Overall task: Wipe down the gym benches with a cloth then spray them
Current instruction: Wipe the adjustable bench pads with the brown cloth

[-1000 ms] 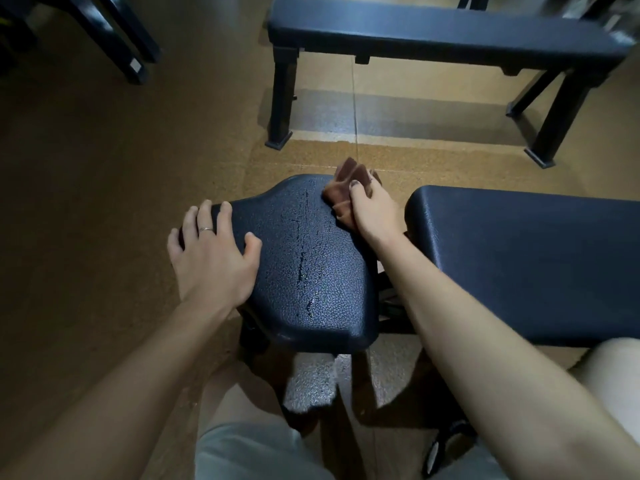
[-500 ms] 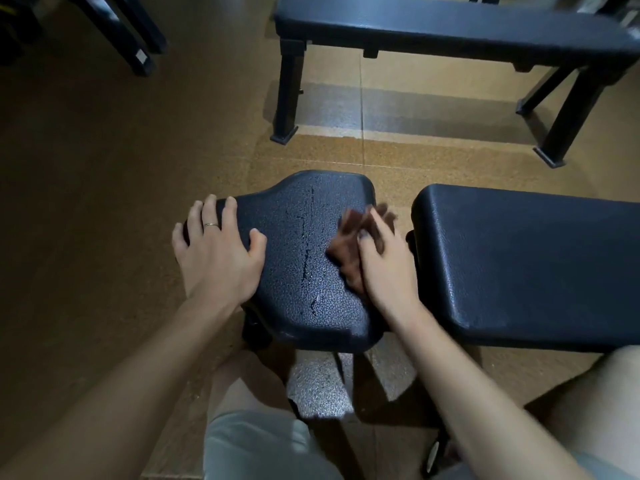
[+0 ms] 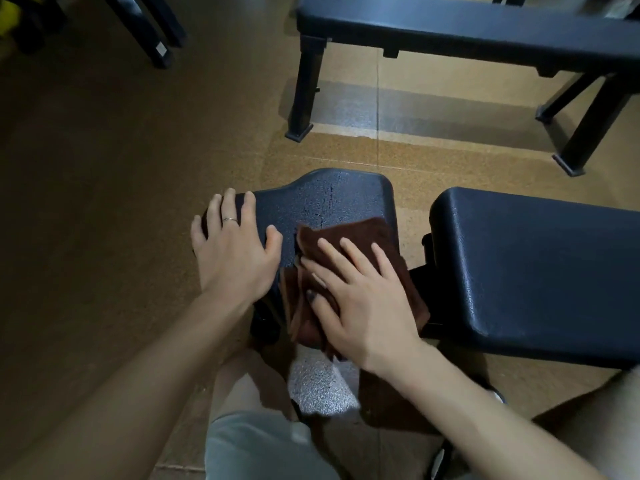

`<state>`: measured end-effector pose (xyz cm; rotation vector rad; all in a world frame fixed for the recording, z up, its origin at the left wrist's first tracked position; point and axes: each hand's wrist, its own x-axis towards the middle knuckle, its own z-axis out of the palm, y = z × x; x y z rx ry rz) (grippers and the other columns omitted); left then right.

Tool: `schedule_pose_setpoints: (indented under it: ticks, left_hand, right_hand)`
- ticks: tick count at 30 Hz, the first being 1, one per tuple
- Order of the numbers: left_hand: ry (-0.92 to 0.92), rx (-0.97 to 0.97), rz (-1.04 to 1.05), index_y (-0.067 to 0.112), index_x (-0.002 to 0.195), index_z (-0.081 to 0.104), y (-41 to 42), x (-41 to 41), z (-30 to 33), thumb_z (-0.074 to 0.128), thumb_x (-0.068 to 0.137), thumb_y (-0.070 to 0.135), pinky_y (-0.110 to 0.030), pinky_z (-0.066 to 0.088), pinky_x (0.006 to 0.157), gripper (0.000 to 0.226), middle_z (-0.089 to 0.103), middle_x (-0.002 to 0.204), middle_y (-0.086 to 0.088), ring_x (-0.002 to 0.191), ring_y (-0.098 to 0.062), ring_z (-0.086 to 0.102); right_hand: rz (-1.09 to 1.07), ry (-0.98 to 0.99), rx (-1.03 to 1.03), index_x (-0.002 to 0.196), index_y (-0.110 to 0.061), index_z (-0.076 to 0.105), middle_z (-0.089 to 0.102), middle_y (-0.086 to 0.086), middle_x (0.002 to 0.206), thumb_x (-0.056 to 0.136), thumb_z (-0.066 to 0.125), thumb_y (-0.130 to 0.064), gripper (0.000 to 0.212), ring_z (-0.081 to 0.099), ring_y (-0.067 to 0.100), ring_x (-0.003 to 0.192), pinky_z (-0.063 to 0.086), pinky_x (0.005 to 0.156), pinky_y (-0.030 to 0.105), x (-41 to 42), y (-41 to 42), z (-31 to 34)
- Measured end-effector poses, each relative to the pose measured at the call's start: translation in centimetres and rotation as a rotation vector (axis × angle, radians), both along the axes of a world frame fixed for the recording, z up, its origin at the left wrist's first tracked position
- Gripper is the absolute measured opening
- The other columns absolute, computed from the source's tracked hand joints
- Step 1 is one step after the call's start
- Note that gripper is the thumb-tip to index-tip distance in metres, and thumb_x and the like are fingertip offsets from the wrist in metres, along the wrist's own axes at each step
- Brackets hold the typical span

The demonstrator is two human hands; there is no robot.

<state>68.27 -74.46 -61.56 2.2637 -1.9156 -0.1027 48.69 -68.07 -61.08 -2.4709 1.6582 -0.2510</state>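
Since half a second ago, brown cloth (image 3: 360, 244) spread out wider and drawn toward the near right part of the seat pad (image 3: 332, 199), no longer bunched under the fingers. Right hand (image 3: 363, 289) now lying flat on top of the cloth, fingers straight and a little apart, pressing it down on the pad; near edge of the cloth hanging over the pad's front edge. Left hand (image 3: 235, 251) unchanged in place, resting flat on the left end of the seat pad, fingers extended over the far-left rim, thumb on the top surface, a thin ring (image 3: 230, 220) on one finger. Both hands apart from each other, nothing clasped in either. Cracked line visible down the middle of the seat pad, just beyond the cloth. Long back pad (image 3: 540, 271) of the same bench just beside the seat pad on the right, separated by a narrow gap, not touched. Second flat bench (image 3: 467, 26) standing farther away at the top, on the brown speckled floor (image 3: 121, 150). Light grey shorts (image 3: 263, 448) at the bottom edge.
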Motion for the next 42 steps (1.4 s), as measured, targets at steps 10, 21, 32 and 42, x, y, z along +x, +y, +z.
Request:
schedule_pose_setpoints:
  ticks: [10,21,32,42]
  left_hand:
    - [0.033,-0.016,-0.027,0.023,0.16,0.028,0.0,0.7,0.0,0.03,0.103,0.036,-0.05,0.016,0.126,0.059,0.025,0.168,-0.006,0.156,-0.024,0.014]
    - [-0.005,-0.01,-0.011,0.021,0.16,0.028,-0.2,0.5,-0.2,0.025,0.101,0.036,-0.051,0.017,0.126,0.062,0.026,0.167,-0.007,0.156,-0.024,0.016]
    - [0.024,-0.024,-0.013,0.023,0.16,0.031,-0.1,0.9,-0.4,0.02,0.098,0.037,-0.049,0.015,0.126,0.064,0.028,0.167,-0.005,0.156,-0.023,0.018]
    - [0.008,-0.038,0.036,0.019,0.157,0.037,-0.2,-0.3,-0.1,0.022,0.094,0.035,-0.051,0.017,0.125,0.066,0.032,0.164,-0.008,0.154,-0.025,0.021]
  right_hand:
    - [-0.144,0.038,-0.026,0.149,-0.035,0.05,0.038,-0.003,0.163,0.1,0.03,-0.047,0.054,0.03,0.023,0.152,0.013,0.125,0.054,3.1,-10.3,-0.4]
    - [-0.007,0.027,0.025,0.149,-0.035,0.05,0.04,-0.005,0.162,0.099,0.03,-0.048,0.055,0.032,0.022,0.152,0.016,0.124,0.053,2.3,-10.4,0.0]
    - [-0.219,0.008,-0.02,0.14,-0.034,0.057,0.062,0.0,0.139,0.099,0.03,-0.049,0.052,0.053,0.027,0.129,0.032,0.108,0.044,2.1,-18.1,0.2]
    - [-0.69,-0.589,0.139,0.152,-0.027,0.045,0.047,0.017,0.147,0.104,0.046,-0.038,0.049,0.043,0.036,0.136,0.035,0.113,0.045,-2.8,-4.3,-1.8]
